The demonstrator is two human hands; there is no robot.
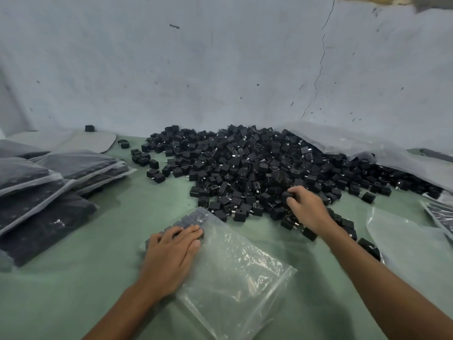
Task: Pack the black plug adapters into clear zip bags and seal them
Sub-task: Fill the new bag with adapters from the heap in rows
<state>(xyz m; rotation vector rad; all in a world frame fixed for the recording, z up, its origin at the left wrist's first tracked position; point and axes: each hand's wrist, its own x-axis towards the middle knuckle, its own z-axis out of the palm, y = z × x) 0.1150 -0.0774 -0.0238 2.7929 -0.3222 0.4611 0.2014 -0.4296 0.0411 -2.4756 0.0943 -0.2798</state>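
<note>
Your left hand (pixel 171 251) lay flat, fingers straight, pressing on the clear zip bag (pixel 228 271), which rested on the green desk (pixel 73 290) in front of you. A row of black plug adapters (pixel 193 219) sat inside the bag at its far end, under your fingertips. Your right hand (pixel 306 207) reached into the near edge of the loose adapter pile (pixel 245 163), its grip curled around 1 adapter (pixel 287 195). Filled bags (pixel 49 182) were stacked at your left. Loose plastic sheeting (pixel 367 146) covered the pile's right side.
</note>
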